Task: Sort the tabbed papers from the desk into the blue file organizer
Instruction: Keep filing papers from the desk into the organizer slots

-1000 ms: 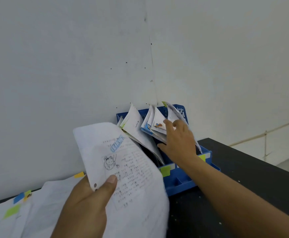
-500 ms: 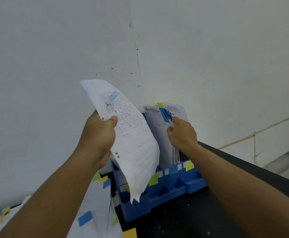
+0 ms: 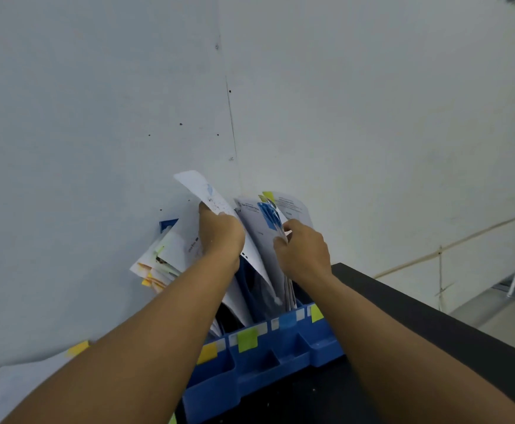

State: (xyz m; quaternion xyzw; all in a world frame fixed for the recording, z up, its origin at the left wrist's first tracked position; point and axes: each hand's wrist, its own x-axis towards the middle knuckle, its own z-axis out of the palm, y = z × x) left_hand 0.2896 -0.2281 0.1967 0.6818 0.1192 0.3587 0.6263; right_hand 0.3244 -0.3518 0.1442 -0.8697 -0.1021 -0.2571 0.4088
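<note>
Left hand (image 3: 219,234): grips a white sheet (image 3: 207,191) above the blue file organizer (image 3: 268,359).
Right hand (image 3: 302,249): pinches blue-tabbed papers (image 3: 262,224) standing in it.
Worktop (image 3: 433,328): black.

Pale grey wall (image 3: 372,102), black desk (image 3: 418,325), light floor (image 3: 501,316) at right.

Left hand (image 3: 219,232) grips bent white sheet (image 3: 207,191), lower edge inside blue file organizer (image 3: 268,359). Right hand (image 3: 302,252) at 3 o'clock of left, pinching upright blue-tabbed papers (image 3: 259,221) in organizer. Fanned papers (image 3: 158,264) lean toward 9 o'clock. Organizer on black desk (image 3: 403,313); yellow, green, blue labels on front rim.
</note>
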